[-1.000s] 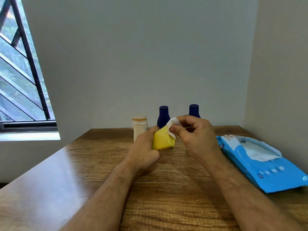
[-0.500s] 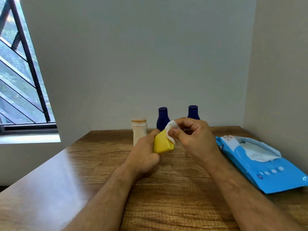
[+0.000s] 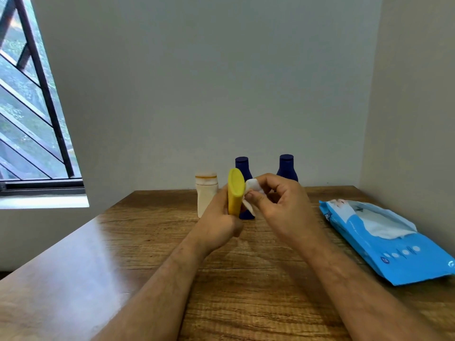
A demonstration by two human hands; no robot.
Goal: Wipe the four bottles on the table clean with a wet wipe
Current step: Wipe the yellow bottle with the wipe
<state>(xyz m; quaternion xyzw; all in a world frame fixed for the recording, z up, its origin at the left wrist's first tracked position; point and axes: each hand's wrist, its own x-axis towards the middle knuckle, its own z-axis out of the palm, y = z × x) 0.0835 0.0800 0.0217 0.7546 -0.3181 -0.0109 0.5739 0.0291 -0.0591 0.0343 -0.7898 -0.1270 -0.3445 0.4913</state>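
Observation:
My left hand (image 3: 218, 221) grips a yellow bottle (image 3: 235, 191) by one end and holds it upright above the table, its narrow edge towards me. My right hand (image 3: 279, 206) pinches a white wet wipe (image 3: 253, 189) against the yellow bottle's right side. Behind the hands, near the wall, stand a cream bottle (image 3: 205, 193) and two dark blue bottles (image 3: 242, 166) (image 3: 286, 168). The hands partly hide both blue bottles.
A blue pack of wet wipes (image 3: 394, 252) lies open on the right of the wooden table (image 3: 123, 267), with a wipe sticking out. Walls close off the back and right. A barred window is at the left.
The yellow bottle has turned from lying tilted with its broad face showing to standing upright and edge-on. The wipe has slid from its top to its right side.

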